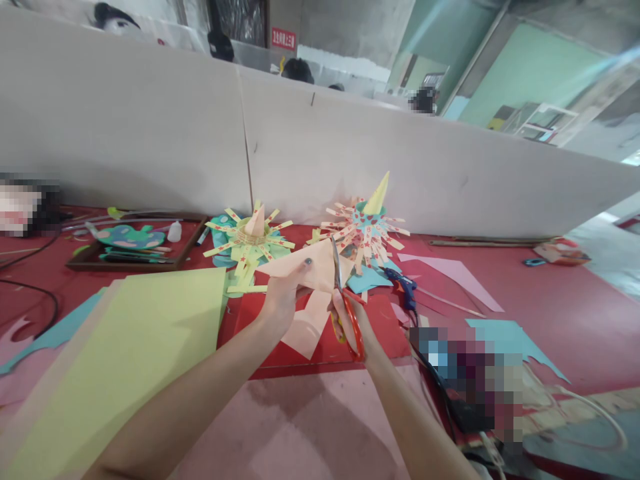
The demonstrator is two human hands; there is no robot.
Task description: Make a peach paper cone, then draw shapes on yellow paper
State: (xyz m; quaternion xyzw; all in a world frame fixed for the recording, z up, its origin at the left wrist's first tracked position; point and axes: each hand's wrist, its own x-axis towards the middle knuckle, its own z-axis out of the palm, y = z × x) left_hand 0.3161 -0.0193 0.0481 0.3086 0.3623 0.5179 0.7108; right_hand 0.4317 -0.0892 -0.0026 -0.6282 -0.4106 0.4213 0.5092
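My left hand point(285, 297) pinches a sheet of pale peach paper point(320, 260), held up above the red board point(385, 320). In my right hand point(345, 317) are red-handled scissors point(356, 327), their blades pointing up and lying at the paper. Part of the peach paper hangs below my hands. Just behind stand two paper crafts with strips fanned outward: a yellow one point(253, 230) with a peach cone on the left, and a peach and blue one point(370, 223) with a tall yellow cone on the right.
Large yellow sheets point(145, 333) lie at left, near a brown tray point(135, 264) of tools. A blue glue gun point(404, 287), pink paper scrap point(460, 277) and blue paper scrap point(515, 340) lie at right. A white partition point(175, 127) borders the back.
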